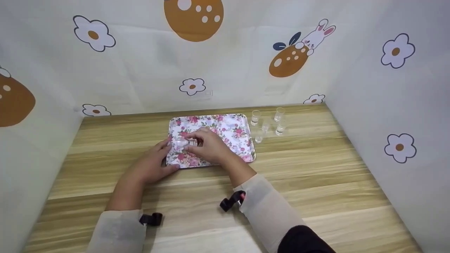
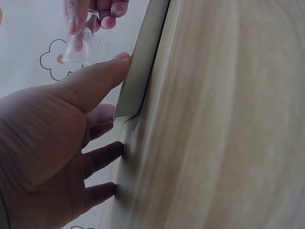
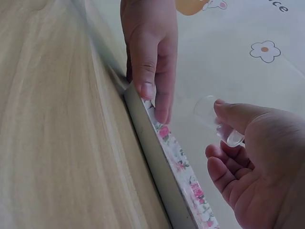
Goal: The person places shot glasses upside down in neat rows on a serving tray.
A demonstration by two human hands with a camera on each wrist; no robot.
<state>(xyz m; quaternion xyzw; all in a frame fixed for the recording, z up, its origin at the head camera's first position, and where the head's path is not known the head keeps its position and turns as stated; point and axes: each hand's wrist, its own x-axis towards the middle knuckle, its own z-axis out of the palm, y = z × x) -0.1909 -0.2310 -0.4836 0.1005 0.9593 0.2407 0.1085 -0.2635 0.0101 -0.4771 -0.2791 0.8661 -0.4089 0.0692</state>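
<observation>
Right hand [image 1: 212, 147] pinches a small clear flared cup [image 1: 181, 143]; left hand [image 1: 153, 166] just loosely touches the white floral rectangular tray [image 1: 229, 123], 8 o'clock.

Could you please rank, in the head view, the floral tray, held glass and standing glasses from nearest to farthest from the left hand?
1. Floral tray, touching the left hand.
2. Held glass, over the tray's left part.
3. Standing glasses, right of the tray.
</observation>
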